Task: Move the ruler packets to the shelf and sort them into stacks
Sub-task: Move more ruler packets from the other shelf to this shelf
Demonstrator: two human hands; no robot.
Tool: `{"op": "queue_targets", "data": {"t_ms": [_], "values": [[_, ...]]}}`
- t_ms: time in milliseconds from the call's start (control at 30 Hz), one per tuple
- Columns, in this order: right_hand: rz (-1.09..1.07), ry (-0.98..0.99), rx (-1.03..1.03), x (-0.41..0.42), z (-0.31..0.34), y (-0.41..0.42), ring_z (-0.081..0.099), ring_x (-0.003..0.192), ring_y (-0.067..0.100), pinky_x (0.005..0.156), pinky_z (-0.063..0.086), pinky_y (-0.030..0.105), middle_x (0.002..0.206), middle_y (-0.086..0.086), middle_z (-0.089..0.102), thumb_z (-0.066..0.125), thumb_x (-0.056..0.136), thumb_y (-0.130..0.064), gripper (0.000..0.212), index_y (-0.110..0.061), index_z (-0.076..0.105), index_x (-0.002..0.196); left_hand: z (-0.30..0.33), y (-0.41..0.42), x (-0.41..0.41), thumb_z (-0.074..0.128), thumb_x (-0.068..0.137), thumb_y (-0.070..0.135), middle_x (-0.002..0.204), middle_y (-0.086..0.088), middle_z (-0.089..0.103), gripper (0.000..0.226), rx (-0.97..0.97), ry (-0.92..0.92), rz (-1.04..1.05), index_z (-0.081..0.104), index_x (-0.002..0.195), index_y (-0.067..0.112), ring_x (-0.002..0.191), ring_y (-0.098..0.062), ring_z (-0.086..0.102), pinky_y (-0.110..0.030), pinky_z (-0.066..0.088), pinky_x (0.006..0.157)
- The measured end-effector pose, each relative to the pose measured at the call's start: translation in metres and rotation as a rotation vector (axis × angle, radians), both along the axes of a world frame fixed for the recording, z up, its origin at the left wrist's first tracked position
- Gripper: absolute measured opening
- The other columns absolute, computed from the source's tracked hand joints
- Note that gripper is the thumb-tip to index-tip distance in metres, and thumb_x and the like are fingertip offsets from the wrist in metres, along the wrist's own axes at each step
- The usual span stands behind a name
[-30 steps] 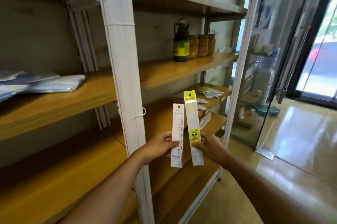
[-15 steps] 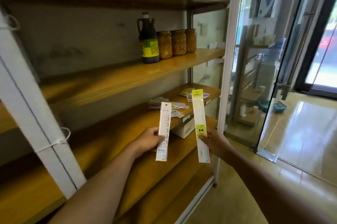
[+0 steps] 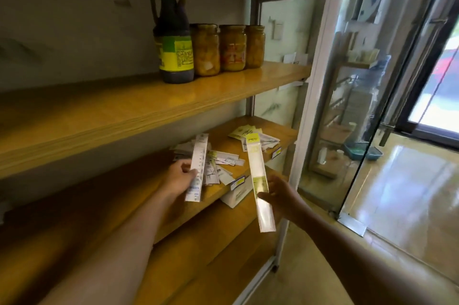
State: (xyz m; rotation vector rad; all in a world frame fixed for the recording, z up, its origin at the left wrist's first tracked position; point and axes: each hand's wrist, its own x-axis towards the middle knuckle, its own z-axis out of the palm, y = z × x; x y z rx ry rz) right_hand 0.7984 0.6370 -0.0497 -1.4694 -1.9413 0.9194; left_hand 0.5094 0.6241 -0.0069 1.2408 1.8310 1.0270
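The carry is ending: left hand (image 3: 179, 176) grips a white packet (image 3: 198, 168), right hand (image 3: 279, 196) pinches a yellow-topped one (image 3: 258, 180), both above the shelf (image 3: 159, 195) (loose packets near its right end). Next, each needs its matching pile.

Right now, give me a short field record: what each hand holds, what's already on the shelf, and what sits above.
left hand: grips white ruler packet, upright
right hand: holds yellow-topped ruler packet, upright
target shelf: loose pile of packets, second pile farther right, not sorted
shelf above: dark bottle, three jars
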Motion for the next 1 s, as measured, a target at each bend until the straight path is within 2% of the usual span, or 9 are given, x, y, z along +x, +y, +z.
{"op": "queue_targets", "data": {"t_ms": [100,233,300,433,533,667,833,933,1000], "values": [[0.03,-0.01,-0.032,-0.013,0.012,0.042,0.066,0.103,0.016,0.076,0.061,0.041,0.116,-0.003,0.063,0.07,0.083,-0.032,0.045,-0.027,0.051,0.124,0.001,0.032,-0.004,0.059,0.096,0.019,0.123,-0.002,0.061,0.038,-0.025,0.026,-0.026,0.051,0.134,0.022,0.092,-0.014,0.063,-0.026,0.051,0.065],[0.034,0.002,0.056,-0.042,0.024,0.082,0.064,0.102,0.015,0.081,0.058,0.037,0.121,0.0,0.062,0.06,0.092,-0.021,0.035,-0.02,0.053,0.126,0.001,0.069,-0.009,0.059,0.096,0.025,0.14,-0.006,0.053,0.053,-0.053,0.035,-0.029,0.04,0.146,0.021,0.115,-0.027,0.059,-0.04,0.052,0.091],[0.092,-0.002,0.054,-0.052,0.024,0.095,0.064,0.103,0.016,0.083,0.057,0.035,0.124,0.002,0.063,0.057,0.094,-0.019,0.033,-0.021,0.056,0.127,-0.001,0.082,-0.011,0.059,0.096,0.026,0.14,-0.007,0.053,0.053,-0.079,0.048,-0.02,0.04,0.145,0.021,0.117,-0.028,0.058,-0.039,0.05,0.094],[0.187,-0.029,0.093,-0.062,0.029,0.129,0.068,0.087,0.023,0.078,0.056,0.045,0.099,0.004,0.072,0.059,0.093,-0.02,0.021,-0.02,0.063,0.114,-0.001,0.109,-0.014,0.058,0.095,0.009,0.136,-0.013,0.055,0.048,-0.082,0.051,-0.01,0.043,0.141,0.01,0.118,-0.027,0.057,-0.033,0.049,0.087],[0.228,-0.054,0.082,-0.069,0.033,0.154,0.066,0.078,0.014,0.073,0.052,0.033,0.079,-0.007,0.068,0.062,0.092,-0.024,0.032,-0.016,0.06,0.123,-0.004,0.119,-0.016,0.066,0.091,0.014,0.134,-0.01,0.057,0.05,-0.107,0.213,-0.001,0.046,0.137,0.011,0.121,-0.025,0.056,-0.034,0.047,0.096],[0.299,-0.065,0.033,-0.095,0.037,0.187,0.047,0.061,-0.005,0.063,0.038,0.018,0.054,-0.018,0.05,0.066,0.089,-0.029,0.04,-0.012,0.061,0.125,-0.001,0.114,-0.024,0.06,0.095,0.017,0.133,-0.007,0.058,0.041,-0.104,0.284,0.033,0.05,0.134,0.009,0.121,-0.021,0.056,-0.027,0.044,0.094],[0.463,-0.16,0.063,-0.137,0.043,0.204,0.059,0.083,0.01,0.065,0.039,0.021,0.081,-0.008,0.065,0.066,0.088,-0.04,0.039,-0.019,0.063,0.12,0.004,0.084,-0.053,0.058,0.096,0.015,0.128,-0.008,0.061,0.032,-0.142,0.377,0.174,0.054,0.128,0.013,0.115,-0.022,0.058,-0.035,0.048,0.098],[0.56,-0.261,0.092,-0.145,0.04,0.206,0.061,0.103,0.021,0.084,0.043,0.028,0.071,-0.016,0.053,0.064,0.089,-0.041,0.036,-0.017,0.064,0.117,0.008,0.057,-0.068,0.055,0.097,0.017,0.13,-0.005,0.059,0.035,-0.199,0.459,0.274,0.052,0.132,0.016,0.116,-0.019,0.057,-0.027,0.045,0.09],[0.572,-0.296,0.128,-0.142,0.034,0.213,0.059,0.109,0.024,0.09,0.043,0.03,0.091,-0.006,0.065,0.064,0.088,-0.044,0.037,-0.019,0.066,0.114,0.012,0.036,-0.075,0.054,0.098,0.022,0.13,0.0,0.058,0.036,-0.263,0.532,0.296,0.05,0.134,0.02,0.117,-0.017,0.056,-0.024,0.044,0.088]]}}
